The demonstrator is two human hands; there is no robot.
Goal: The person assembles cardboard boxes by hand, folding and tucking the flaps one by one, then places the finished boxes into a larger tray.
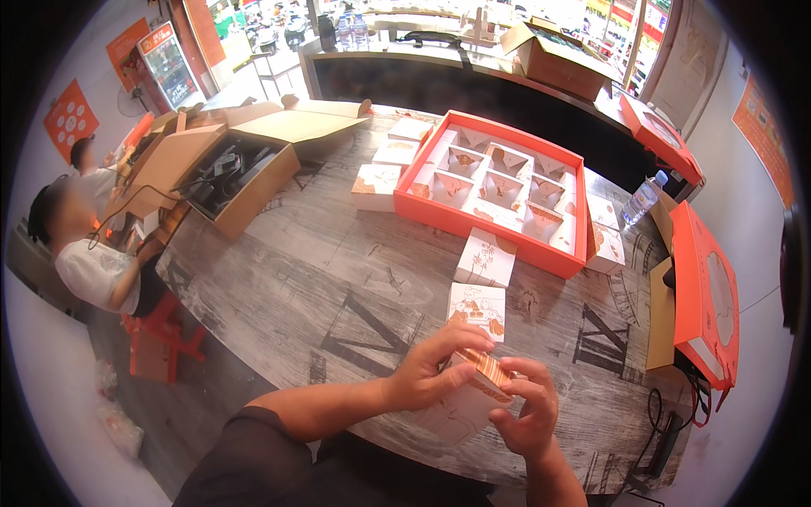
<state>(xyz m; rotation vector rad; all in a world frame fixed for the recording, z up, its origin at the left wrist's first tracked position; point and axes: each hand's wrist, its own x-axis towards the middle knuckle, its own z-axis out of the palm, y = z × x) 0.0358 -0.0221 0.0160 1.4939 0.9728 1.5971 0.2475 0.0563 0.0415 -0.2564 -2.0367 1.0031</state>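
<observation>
Near the table's front edge, I hold a small white carton [456, 416] with orange printing and an orange striped end. My left hand [432, 369] grips it from the left, thumb and fingers at the striped end. My right hand [528, 414] closes on its right side, with fingertips at the same end. Just beyond my fingers stands a white printed box [477, 306], with another printed box [487, 258] behind it. Farther back lies a large orange-rimmed gift box [486, 226], divided into compartments, several of which show white inserts with orange printing.
More small white boxes flank the gift box, including one at left [375, 184]. A water bottle [644, 199] and an orange box [708, 296] stand at right. An opened cardboard box [245, 203] holds black items at left, beside a seated person [93, 262].
</observation>
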